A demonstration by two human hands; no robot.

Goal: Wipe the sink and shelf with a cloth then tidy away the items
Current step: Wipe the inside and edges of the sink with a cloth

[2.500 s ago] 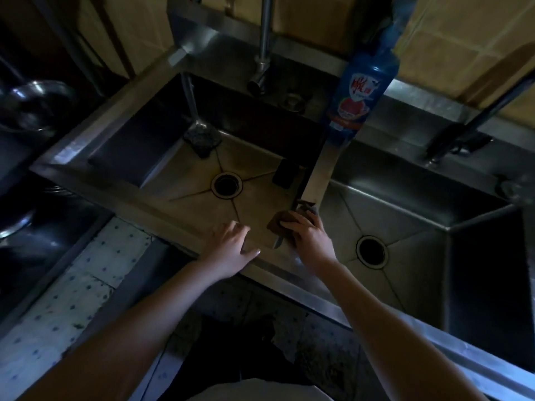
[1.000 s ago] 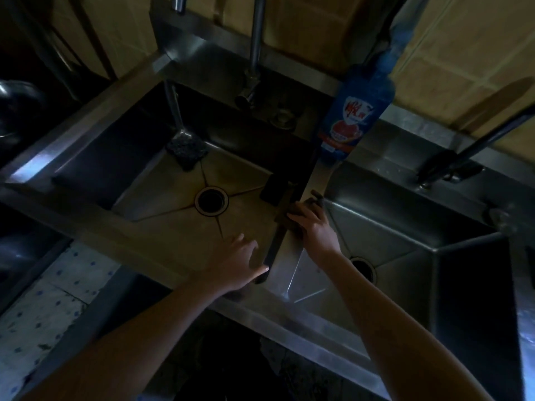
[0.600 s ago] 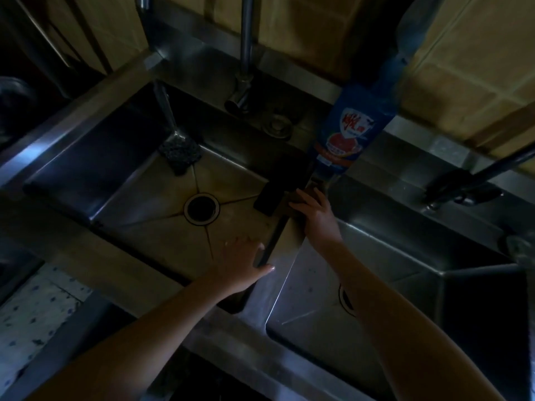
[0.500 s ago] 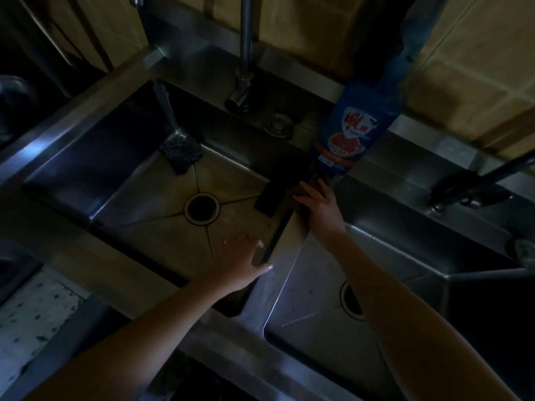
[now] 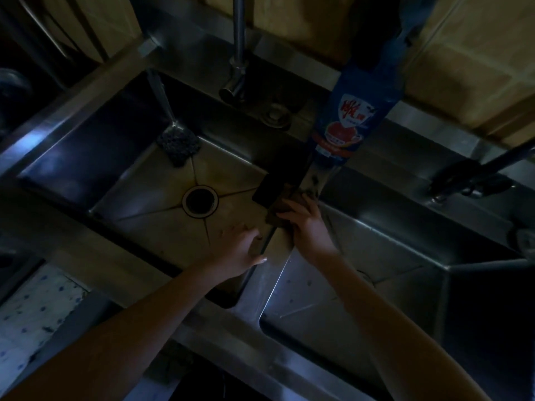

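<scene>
Wiping divider [image 5: 272, 273]: cloth [image 5: 271, 219] is pressed under flat right hand [image 5: 308, 227]; left hand [image 5: 241, 251], spread, is braced at 7 o'clock. Pressure should be kept even, bottle [image 5: 353, 117] at 12 avoided.

A steel double sink [image 5: 84, 111] carries everything here. In its left basin [image 5: 156, 224] a dark mesh scrubber [image 5: 178, 144] sits in the far corner, and a flat dark block [image 5: 267, 191] — too dim to say what it is — sits against the divider [image 5: 272, 273], not far from the drain [image 5: 199, 201]. On top of the divider lies a brownish cloth [image 5: 275, 217], pressed under the right hand [image 5: 309, 230]. Where the divider meets the back ledge [image 5: 434, 131] stands a blue detergent bottle [image 5: 350, 123] — with a round metal fitting [image 5: 275, 118] near it on the left.
</scene>
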